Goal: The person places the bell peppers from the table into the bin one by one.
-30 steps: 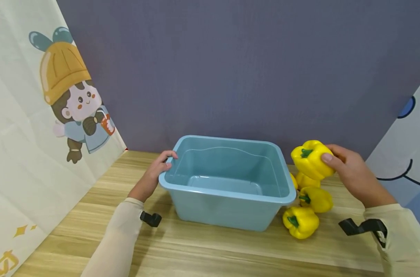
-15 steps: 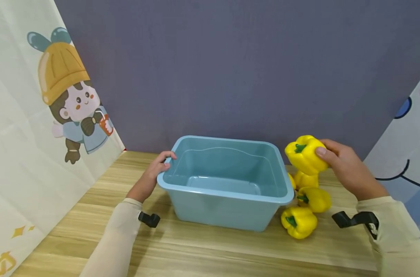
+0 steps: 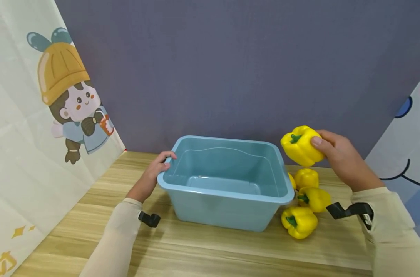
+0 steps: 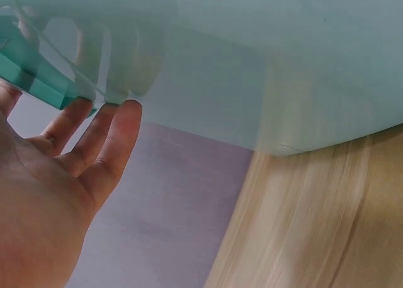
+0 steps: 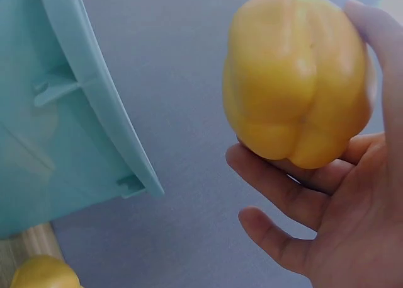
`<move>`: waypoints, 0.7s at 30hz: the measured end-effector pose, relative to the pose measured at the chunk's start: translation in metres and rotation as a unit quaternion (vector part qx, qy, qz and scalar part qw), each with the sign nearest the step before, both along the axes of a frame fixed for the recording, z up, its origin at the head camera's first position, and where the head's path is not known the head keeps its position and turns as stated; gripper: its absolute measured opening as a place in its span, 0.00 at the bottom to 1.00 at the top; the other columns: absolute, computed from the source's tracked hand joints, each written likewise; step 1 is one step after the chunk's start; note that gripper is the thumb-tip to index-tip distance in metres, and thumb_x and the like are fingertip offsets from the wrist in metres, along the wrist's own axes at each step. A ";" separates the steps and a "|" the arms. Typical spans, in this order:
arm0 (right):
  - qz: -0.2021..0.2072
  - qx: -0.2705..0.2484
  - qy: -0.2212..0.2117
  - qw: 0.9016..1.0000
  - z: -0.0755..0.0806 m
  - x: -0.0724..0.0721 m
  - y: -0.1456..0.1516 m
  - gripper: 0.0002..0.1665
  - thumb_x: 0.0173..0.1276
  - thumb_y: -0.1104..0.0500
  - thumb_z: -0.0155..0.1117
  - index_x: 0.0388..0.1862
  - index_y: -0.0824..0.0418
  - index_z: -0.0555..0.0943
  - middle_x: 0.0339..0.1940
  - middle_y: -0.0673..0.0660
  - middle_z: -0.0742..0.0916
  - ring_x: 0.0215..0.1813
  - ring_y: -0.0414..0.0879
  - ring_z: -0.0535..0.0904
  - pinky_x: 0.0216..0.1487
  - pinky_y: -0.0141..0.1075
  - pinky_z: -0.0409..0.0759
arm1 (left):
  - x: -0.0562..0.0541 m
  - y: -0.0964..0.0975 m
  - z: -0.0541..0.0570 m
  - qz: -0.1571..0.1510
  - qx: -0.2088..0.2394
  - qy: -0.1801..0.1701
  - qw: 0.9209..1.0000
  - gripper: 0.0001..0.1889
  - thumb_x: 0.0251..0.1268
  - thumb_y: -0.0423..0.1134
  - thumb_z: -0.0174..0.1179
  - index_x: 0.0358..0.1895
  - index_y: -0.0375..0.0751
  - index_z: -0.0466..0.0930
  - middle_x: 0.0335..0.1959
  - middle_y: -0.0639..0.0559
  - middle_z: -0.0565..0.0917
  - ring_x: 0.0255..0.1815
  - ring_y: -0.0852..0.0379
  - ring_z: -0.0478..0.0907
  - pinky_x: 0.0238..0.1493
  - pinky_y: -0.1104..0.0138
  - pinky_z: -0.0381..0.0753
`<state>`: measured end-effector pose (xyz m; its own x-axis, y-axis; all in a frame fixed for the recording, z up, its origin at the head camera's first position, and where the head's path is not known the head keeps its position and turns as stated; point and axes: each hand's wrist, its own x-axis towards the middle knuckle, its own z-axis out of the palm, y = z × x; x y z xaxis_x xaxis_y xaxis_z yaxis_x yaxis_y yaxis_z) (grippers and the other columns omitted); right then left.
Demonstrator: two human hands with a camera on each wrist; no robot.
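Right fingers [image 5: 277, 182], half-spread, pinch a pepper [image 3: 301, 148] near the back edge of the desk [image 3: 203, 250] — smooth skin could slip. Left fingers [image 4: 119, 140] grip the tub [image 3: 227, 211].

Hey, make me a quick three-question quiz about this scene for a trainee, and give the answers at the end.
1. Which hand holds a yellow pepper in the air?
2. True or false: the left hand touches the blue bin.
3. In the head view, the other peppers are: A) left of the bin; B) in front of it; C) right of it.

Key: 1. The right hand; 2. True; 3. C.
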<state>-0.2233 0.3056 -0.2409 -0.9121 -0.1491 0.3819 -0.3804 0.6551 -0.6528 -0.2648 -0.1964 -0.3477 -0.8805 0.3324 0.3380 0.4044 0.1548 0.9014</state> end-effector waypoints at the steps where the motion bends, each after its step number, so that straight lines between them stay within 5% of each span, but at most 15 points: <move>1: 0.004 0.000 0.002 1.000 0.000 0.000 -0.001 0.26 0.82 0.46 0.43 0.63 0.63 0.74 0.44 0.55 0.81 0.42 0.47 0.74 0.42 0.26 0.72 | 0.000 0.000 0.000 0.000 -0.001 0.000 1.000 0.20 0.71 0.46 0.45 0.61 0.39 0.67 0.49 0.38 0.72 0.37 0.44 0.77 0.39 0.62 0.78; 21: 0.004 -0.020 0.006 1.000 0.008 0.004 -0.028 0.27 0.80 0.40 0.42 0.56 0.59 0.77 0.43 0.59 0.81 0.41 0.52 0.74 0.42 0.32 0.73 | 0.004 -0.003 0.000 -0.004 0.001 -0.003 1.000 0.18 0.70 0.44 0.44 0.58 0.41 0.67 0.49 0.39 0.71 0.36 0.51 0.75 0.38 0.63 0.76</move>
